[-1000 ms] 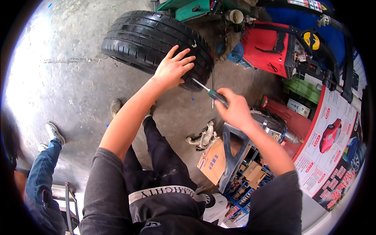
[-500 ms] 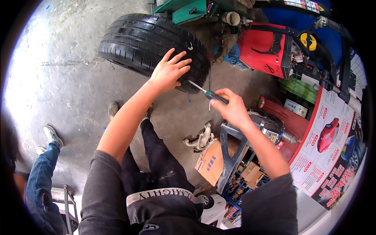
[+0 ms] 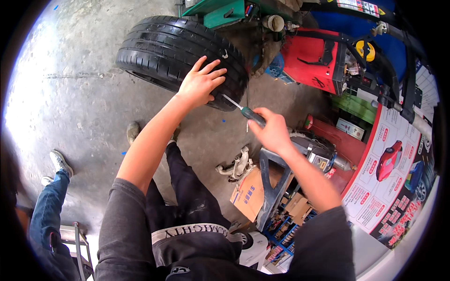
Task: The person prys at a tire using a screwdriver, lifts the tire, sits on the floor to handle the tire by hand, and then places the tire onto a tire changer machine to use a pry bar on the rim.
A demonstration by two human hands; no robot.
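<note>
- On the concrete floor (image 3: pixel 84 107) ahead of you lies a black tyre (image 3: pixel 173 51), tilted with its tread facing you, near the top middle of the view.
- Your left hand (image 3: pixel 199 84) is spread flat, fingers splayed and released, palm pressing on the tyre's tread near its right end; it grasps nothing.
- Your right hand (image 3: pixel 272 131) is clenched around the dark green handle of a screwdriver (image 3: pixel 243 111); the metal shaft points up and left, its tip at the tyre just beside your left hand's fingers.
- Below your right hand a brown cardboard box (image 3: pixel 251 192) sits on the floor against a grey metal stand (image 3: pixel 274 182); its contents cannot be made out. Just left of it lies a pale metal part (image 3: pixel 236 165).
- Farther down, a blue crate (image 3: pixel 286 220) holds small cartons.
- At far left, another person's leg in blue jeans (image 3: pixel 49 210) and a sneaker stand on the floor.
- To the right are a red machine (image 3: pixel 318 61), green equipment (image 3: pixel 220 11) behind the tyre, and a printed poster with cars (image 3: pixel 393 173).
</note>
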